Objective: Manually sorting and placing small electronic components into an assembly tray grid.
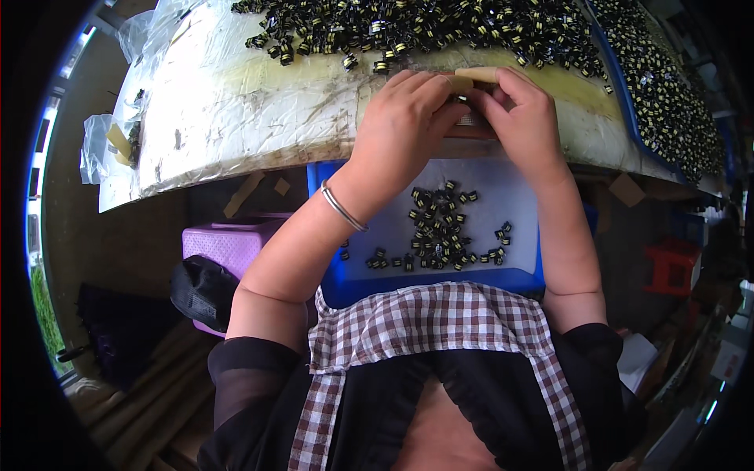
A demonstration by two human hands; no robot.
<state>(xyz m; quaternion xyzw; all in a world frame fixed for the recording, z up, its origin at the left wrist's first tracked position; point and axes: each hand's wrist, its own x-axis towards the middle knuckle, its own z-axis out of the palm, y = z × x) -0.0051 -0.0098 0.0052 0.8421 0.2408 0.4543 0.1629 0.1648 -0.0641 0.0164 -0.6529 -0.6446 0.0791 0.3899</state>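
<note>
My left hand [402, 118] and my right hand [525, 118] meet at the table's front edge, fingertips almost touching. Both have their fingers pinched together, with tan finger covers on some fingertips. Whatever lies between them is mostly hidden; only a small dark, shiny bit shows. Just under the fingers is a brown block [471, 132] with a greyish textured patch, partly covered by my hands. Beyond them spreads a big heap of small black parts with yellow bands [440, 31]. Below my wrists, a blue tray [377, 177] with a pale bottom holds a smaller scatter of such parts [441, 228].
The table [259, 110] is covered in stained, wrinkled plastic film. At the right stands a blue-rimmed tray [628, 118] full of similar parts. A purple box [228, 239] with a black cap [203, 292] is at lower left, and a red stool [671, 265] at right.
</note>
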